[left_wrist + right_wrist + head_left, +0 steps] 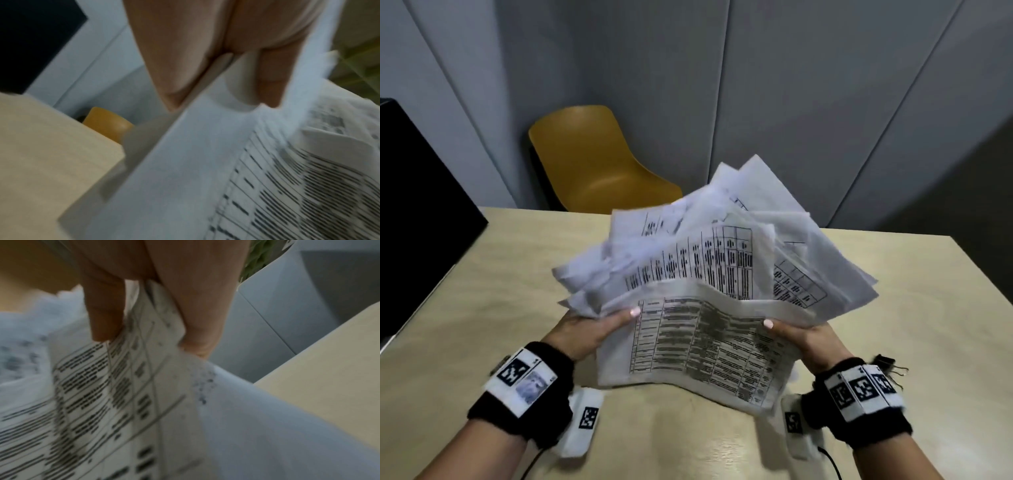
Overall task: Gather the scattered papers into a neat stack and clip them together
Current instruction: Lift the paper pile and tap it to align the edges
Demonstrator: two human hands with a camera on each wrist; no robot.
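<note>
A loose, fanned bundle of printed papers (pixel 709 274) is held up above the beige table (pixel 500 291), its sheets askew and sticking out at different angles. My left hand (pixel 592 329) grips the bundle's left edge, thumb on top. My right hand (pixel 804 337) grips the right edge the same way. In the left wrist view the papers (pixel 185 162) sit pinched between thumb and fingers (pixel 269 78). The right wrist view shows the papers (pixel 127 386) pinched by the fingers (pixel 104 305) too. A black binder clip (pixel 890 365) lies on the table just right of my right wrist.
A mustard-yellow chair (pixel 592 161) stands behind the table's far edge. A black object (pixel 417 212) sits at the table's left side. Grey wall panels (pixel 791 85) close the back. Bare tabletop (pixel 928 308) shows on the right.
</note>
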